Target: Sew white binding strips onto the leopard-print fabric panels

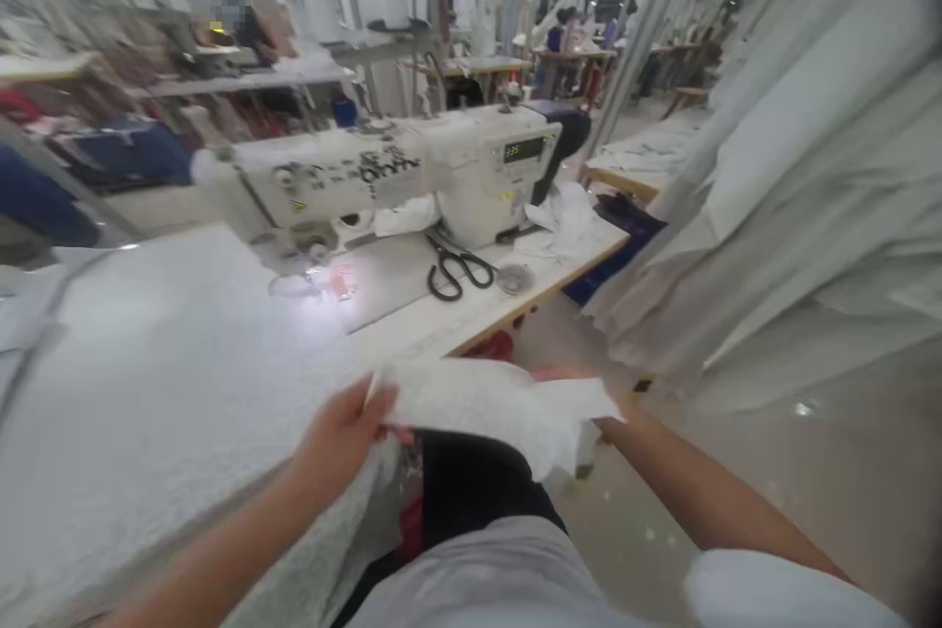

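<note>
The left hand (342, 442) pinches the left edge of a white cloth piece (493, 407), held above the lap near the table (183, 363) edge. The right hand (581, 381) is behind its other end (fingers hidden, so I cannot tell the grip).

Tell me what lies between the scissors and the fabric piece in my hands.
In the head view, only bare tabletop and its wooden edge separate the scissors from the fabric piece; something red shows below it.
</note>
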`<state>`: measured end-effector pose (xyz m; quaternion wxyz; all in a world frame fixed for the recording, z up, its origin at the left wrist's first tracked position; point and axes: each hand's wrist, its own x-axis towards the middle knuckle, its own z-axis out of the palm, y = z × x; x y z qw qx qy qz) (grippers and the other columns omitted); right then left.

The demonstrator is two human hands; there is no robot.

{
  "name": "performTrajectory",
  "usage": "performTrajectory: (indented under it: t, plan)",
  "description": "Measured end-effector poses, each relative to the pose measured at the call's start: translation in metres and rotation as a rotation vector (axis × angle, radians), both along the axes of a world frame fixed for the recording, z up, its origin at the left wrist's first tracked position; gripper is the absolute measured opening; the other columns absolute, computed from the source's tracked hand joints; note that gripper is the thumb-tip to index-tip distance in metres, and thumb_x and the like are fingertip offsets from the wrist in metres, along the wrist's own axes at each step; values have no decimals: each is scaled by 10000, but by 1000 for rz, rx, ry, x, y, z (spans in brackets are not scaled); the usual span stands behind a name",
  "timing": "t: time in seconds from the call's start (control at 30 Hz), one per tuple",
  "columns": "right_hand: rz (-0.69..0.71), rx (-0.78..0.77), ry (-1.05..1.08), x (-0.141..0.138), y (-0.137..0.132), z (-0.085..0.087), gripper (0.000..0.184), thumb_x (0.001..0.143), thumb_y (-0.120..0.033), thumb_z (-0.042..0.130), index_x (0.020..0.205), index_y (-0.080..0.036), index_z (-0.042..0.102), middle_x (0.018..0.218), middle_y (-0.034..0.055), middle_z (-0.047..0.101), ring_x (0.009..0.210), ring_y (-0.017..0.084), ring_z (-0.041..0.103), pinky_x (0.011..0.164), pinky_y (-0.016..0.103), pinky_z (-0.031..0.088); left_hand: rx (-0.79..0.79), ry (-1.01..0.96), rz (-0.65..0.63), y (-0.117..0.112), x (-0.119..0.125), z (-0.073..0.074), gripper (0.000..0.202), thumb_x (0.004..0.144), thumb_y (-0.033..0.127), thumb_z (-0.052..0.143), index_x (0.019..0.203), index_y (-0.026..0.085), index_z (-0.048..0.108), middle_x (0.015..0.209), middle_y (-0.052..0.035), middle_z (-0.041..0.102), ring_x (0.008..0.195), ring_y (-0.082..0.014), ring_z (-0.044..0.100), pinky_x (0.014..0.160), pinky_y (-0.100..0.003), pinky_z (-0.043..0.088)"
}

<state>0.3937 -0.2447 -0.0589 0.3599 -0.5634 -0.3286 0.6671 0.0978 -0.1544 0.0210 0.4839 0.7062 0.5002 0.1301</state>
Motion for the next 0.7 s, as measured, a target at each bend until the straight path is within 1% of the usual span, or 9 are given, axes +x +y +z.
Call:
performTrajectory:
  t: [0.07, 0.13, 0.17, 0.23, 0.3, 0.37, 0.47, 0.53, 0.7]
  plan:
    - [-21, -107, 110, 7, -11, -35, 397, 842, -471, 448, 791, -127, 640, 726, 78, 675, 671, 197, 646, 670, 366, 522, -66, 38, -80, -10, -13, -67, 362, 795, 503, 422, 812, 189, 603, 702, -29, 682, 710, -230, 650, 644, -320, 501]
    - [-21, -185, 234, 7, -22, -67, 507, 874, -552, 344, 848, -130, 624, 773, 85, 672, 719, 213, 650, 696, 422, 523, 17, 143, -125, -18, -20, -122, 317, 747, 447, 466, 836, 185, 621, 804, -57, 692, 791, -264, 647, 741, -385, 504]
    - [-30, -208, 282, 7, -27, -80, 560, 875, -591, 300, 859, -129, 617, 780, 89, 669, 738, 220, 650, 707, 442, 523, 49, 169, -108, -20, -20, -142, 336, 743, 429, 461, 883, 168, 618, 892, -92, 683, 869, -293, 631, 804, -433, 482]
    - [-61, -226, 351, 7, -35, -99, 622, 867, -642, 256, 858, -131, 609, 775, 85, 663, 771, 222, 645, 735, 447, 523, 116, 189, -104, -23, -11, -164, 392, 749, 411, 462, 1009, 146, 588, 1089, -132, 621, 1057, -310, 551, 930, -473, 405]
    - [-104, -220, 384, 8, -42, -110, 629, 868, -656, 251, 861, -135, 605, 773, 72, 656, 795, 211, 638, 750, 428, 525, 217, 137, -154, -26, 6, -167, 431, 787, 398, 459, 1138, 158, 529, 1235, -118, 529, 1179, -276, 454, 1007, -453, 341]
    - [-152, -209, 380, 9, -46, -118, 590, 887, -626, 283, 878, -130, 602, 782, 62, 649, 776, 194, 635, 730, 400, 530, 350, 94, -247, -29, 25, -161, 412, 804, 370, 485, 1170, 183, 520, 1221, -94, 518, 1155, -253, 455, 1002, -442, 354]
    - [-252, -170, 305, 4, -47, -127, 408, 919, -489, 418, 941, -119, 591, 841, 45, 635, 718, 149, 620, 671, 328, 527, 494, 109, -366, -36, 49, -151, 306, 799, 303, 528, 1077, 190, 590, 1105, -91, 537, 1040, -253, 494, 933, -443, 410]
    - [-321, -135, 229, -1, -46, -132, 287, 916, -387, 493, 982, -121, 578, 879, 33, 621, 700, 126, 605, 638, 290, 519, 538, 128, -426, -39, 57, -146, 204, 822, 264, 506, 970, 196, 630, 1139, -99, 513, 1063, -260, 468, 934, -439, 402]
    - [-436, -82, 45, -5, -39, -137, 209, 910, -312, 525, 982, -121, 570, 837, 10, 595, 621, 96, 567, 550, 233, 495, 543, 89, -493, -40, 55, -126, 222, 875, 245, 424, 813, 213, 636, 1215, -74, 505, 1153, -264, 400, 990, -442, 337]
